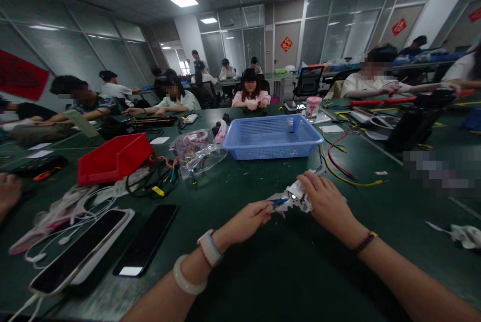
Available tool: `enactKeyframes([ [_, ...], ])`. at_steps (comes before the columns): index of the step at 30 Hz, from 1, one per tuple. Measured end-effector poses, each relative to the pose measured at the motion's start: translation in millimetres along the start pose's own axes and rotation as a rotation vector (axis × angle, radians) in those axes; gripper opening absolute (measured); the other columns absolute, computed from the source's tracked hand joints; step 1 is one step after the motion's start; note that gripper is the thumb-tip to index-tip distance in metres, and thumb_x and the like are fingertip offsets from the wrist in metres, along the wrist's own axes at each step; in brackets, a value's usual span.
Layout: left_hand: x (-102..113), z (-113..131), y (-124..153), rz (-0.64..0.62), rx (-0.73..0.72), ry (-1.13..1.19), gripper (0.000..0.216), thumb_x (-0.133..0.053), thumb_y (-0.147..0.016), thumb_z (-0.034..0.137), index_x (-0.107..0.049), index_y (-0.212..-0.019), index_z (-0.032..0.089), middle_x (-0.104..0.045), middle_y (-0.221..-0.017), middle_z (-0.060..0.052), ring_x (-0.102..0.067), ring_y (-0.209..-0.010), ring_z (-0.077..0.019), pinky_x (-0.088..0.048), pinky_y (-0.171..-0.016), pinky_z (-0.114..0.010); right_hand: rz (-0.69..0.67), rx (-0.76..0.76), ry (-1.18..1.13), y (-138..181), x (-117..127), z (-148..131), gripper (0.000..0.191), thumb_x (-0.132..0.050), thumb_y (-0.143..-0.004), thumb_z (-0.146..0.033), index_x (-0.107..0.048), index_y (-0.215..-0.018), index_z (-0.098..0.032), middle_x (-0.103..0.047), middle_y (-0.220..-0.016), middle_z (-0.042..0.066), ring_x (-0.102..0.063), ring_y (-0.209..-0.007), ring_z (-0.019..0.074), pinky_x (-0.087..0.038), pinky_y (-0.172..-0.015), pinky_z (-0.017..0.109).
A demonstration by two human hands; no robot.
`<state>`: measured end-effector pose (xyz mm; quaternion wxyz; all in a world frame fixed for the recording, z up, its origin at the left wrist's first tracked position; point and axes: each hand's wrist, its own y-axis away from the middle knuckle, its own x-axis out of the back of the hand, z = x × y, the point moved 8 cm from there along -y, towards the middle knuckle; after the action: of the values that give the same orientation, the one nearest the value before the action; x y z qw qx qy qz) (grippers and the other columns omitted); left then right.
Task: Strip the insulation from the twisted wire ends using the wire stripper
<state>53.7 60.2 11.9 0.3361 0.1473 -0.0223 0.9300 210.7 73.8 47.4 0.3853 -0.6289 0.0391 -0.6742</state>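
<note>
My left hand point(250, 221) pinches a short blue wire point(280, 202) between thumb and fingers, just above the dark green table point(285, 267). The wire's end meets a silvery-white tool point(295, 198). My right hand point(326, 201) is closed over that tool and hides most of it. Both hands are close together near the middle of the table. A watch and a pale bangle sit on my left wrist, and a beaded bracelet on my right.
A blue mesh basket point(273, 136) stands beyond my hands. A red bin point(114, 157), a clear bag of wires point(197, 151), tangled cables point(156, 179) and two phones point(146, 239) lie left. Yellow and red wires point(340, 164) lie right. Other people sit around the tables.
</note>
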Motion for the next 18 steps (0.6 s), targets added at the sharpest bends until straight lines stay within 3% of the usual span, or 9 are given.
enactKeyframes([
  [3, 1, -3, 0, 0.000, 0.002, -0.044, 0.034, -0.044, -0.094, 0.032, -0.058, -0.120, 0.015, -0.043, -0.073, 0.002, -0.036, -0.064, -0.0117, -0.031, -0.060, -0.023, -0.005, 0.018, 0.034, 0, 1, -1, 0.041, -0.047, -0.080, -0.005, -0.054, -0.120, -0.010, -0.059, -0.120, 0.015, -0.055, -0.095, 0.0242, -0.046, -0.085, 0.037],
  [8, 5, -7, -1, 0.071, 0.006, -0.118, 0.030, -0.043, -0.094, 0.027, -0.060, -0.115, 0.015, -0.047, -0.074, 0.001, -0.041, -0.067, -0.0125, -0.034, -0.063, -0.025, -0.002, 0.023, 0.090, -1, 5, -2, 0.036, -0.050, -0.084, -0.012, -0.057, -0.119, -0.012, -0.063, -0.116, 0.012, -0.055, -0.091, 0.0243, -0.044, -0.079, 0.037],
  [11, 5, -6, -2, 0.101, 0.014, -0.146, 0.030, -0.042, -0.094, 0.026, -0.061, -0.113, 0.014, -0.048, -0.072, 0.002, -0.042, -0.066, -0.0124, -0.034, -0.062, -0.024, 0.067, 0.023, 0.104, -1, 11, -1, 0.036, -0.051, -0.083, -0.012, -0.059, -0.119, -0.012, -0.064, -0.115, 0.011, -0.053, -0.102, 0.0279, -0.041, -0.090, 0.042],
  [14, 4, -7, -2, 0.109, 0.033, -0.149, 0.032, -0.041, -0.094, 0.028, -0.060, -0.116, 0.015, -0.051, -0.069, 0.002, -0.044, -0.063, -0.0118, -0.034, -0.060, -0.023, 0.104, 0.052, 0.078, -2, 12, -1, 0.038, -0.049, -0.081, -0.006, -0.058, -0.117, -0.009, -0.062, -0.119, 0.012, -0.042, -0.123, 0.0312, -0.028, -0.107, 0.050],
  [16, 4, -7, -2, 0.109, 0.042, -0.141, 0.034, -0.040, -0.095, 0.029, -0.057, -0.121, 0.016, -0.052, -0.067, 0.003, -0.044, -0.060, -0.0114, -0.033, -0.058, -0.023, 0.085, 0.080, 0.044, -3, 9, 0, 0.038, -0.046, -0.080, -0.004, -0.057, -0.116, -0.007, -0.062, -0.118, 0.014, -0.041, -0.125, 0.0298, -0.023, -0.111, 0.050],
  [18, 3, -7, -2, 0.113, 0.038, -0.136, 0.034, -0.039, -0.096, 0.031, -0.057, -0.120, 0.015, -0.051, -0.065, 0.003, -0.045, -0.060, -0.0112, -0.034, -0.059, -0.022, 0.064, 0.094, 0.006, -4, 5, 1, 0.037, -0.046, -0.080, -0.005, -0.057, -0.116, -0.007, -0.062, -0.114, 0.014, -0.048, -0.117, 0.0275, -0.026, -0.110, 0.048],
])
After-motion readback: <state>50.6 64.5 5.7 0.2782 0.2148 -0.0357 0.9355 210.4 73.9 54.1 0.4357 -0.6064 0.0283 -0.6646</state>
